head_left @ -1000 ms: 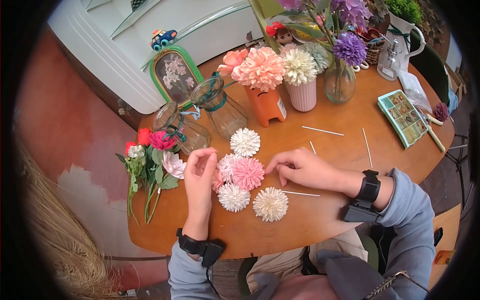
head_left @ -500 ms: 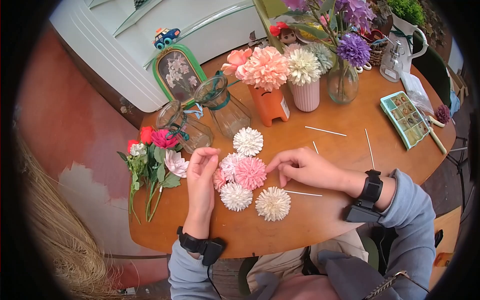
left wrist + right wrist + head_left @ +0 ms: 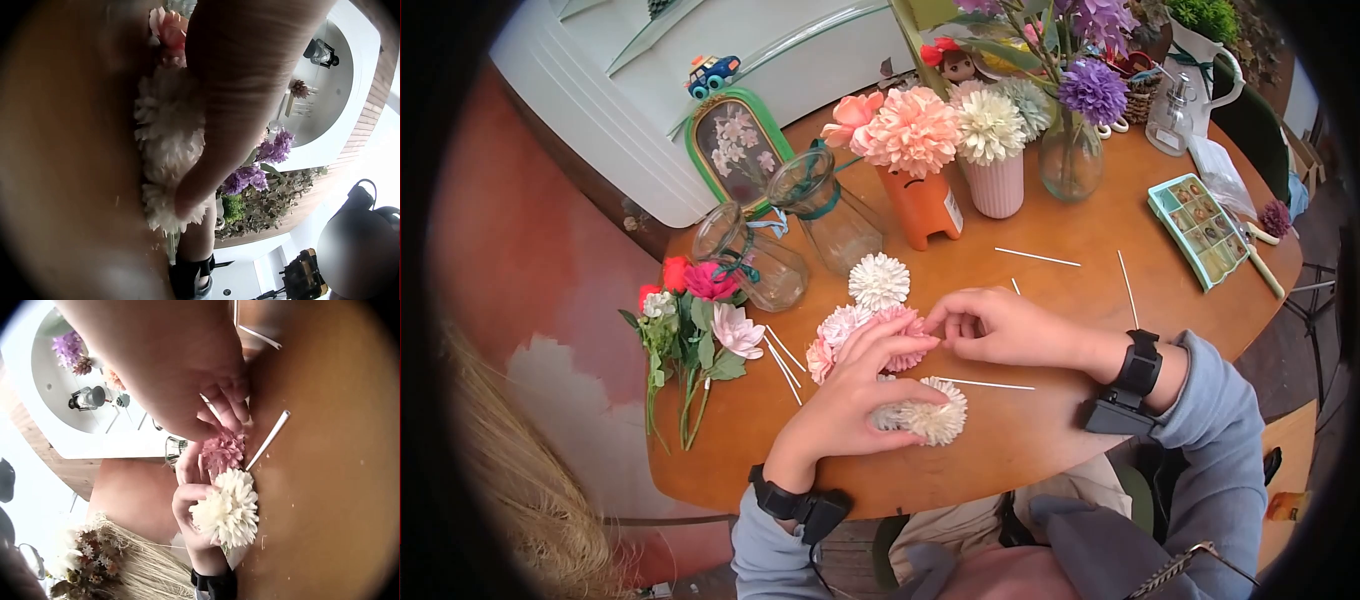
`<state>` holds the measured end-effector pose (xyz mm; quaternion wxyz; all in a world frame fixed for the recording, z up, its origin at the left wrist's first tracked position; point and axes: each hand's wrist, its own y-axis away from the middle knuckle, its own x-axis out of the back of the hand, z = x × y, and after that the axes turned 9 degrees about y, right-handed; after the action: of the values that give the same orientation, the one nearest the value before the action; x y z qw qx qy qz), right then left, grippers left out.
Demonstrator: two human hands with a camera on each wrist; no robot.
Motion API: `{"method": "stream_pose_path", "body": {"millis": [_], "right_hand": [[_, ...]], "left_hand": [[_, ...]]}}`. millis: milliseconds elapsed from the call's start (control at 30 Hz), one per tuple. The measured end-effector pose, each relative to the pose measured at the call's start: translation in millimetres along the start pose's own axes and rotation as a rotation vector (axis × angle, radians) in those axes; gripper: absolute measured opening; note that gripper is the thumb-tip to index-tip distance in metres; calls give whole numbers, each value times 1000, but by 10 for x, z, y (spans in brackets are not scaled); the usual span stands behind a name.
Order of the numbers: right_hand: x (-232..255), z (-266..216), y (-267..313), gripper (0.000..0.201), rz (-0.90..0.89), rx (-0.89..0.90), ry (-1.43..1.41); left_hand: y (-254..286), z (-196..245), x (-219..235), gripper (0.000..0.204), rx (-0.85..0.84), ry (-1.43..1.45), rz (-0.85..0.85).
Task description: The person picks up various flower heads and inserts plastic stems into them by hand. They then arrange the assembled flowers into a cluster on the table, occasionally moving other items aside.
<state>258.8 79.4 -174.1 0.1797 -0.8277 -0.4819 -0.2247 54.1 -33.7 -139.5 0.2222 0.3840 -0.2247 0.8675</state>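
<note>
My left hand (image 3: 840, 405) spreads over a cluster of pompom flower heads. Its thumb lies against the cream flower head (image 3: 941, 420), and its fingers reach across the pink flower head (image 3: 913, 326). A white flower head (image 3: 886, 416) is partly hidden beneath this hand. Loosely curled, the fingers of my right hand (image 3: 1012, 328) meet the pink flower's right edge, close to the left fingertips; the right wrist view shows them just over the pink petals (image 3: 223, 452). Another white flower head (image 3: 879, 281), a pale pink one (image 3: 841, 324) and a salmon one (image 3: 820, 359) lie beyond the left hand.
White sticks (image 3: 1037, 257) are scattered on the wooden table (image 3: 1060, 440). Stemmed artificial flowers (image 3: 690, 345) lie at left, near two glass vases (image 3: 775, 275). An orange pot (image 3: 922, 205), a pink ribbed pot (image 3: 997, 188) and a compartment box (image 3: 1200, 232) stand farther back.
My left hand has moved from the cluster's left side rightward over it, uncovering white sticks behind. My right hand has stayed beside the pink flower, its fingers a little more curled.
</note>
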Motion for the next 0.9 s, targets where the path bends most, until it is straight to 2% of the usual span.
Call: {"method": "stream_pose_path", "body": {"millis": [167, 267, 367, 467, 667, 900], "right_hand": [[110, -24, 67, 27, -118, 130, 312], [81, -81, 91, 21, -68, 165, 387], [84, -98, 74, 14, -90, 43, 348], [115, -67, 73, 7, 33, 21, 434], [136, -48, 113, 7, 206, 106, 817], [10, -112, 77, 9, 227, 182, 1004]], "left_hand": [[40, 13, 26, 26, 122, -153, 110], [50, -36, 11, 23, 150, -178, 228], [69, -120, -19, 22, 240, -149, 391], [109, -222, -28, 23, 296, -44, 527], [113, -263, -20, 24, 316, -3, 559], [118, -265, -20, 18, 286, -5, 571]]}}
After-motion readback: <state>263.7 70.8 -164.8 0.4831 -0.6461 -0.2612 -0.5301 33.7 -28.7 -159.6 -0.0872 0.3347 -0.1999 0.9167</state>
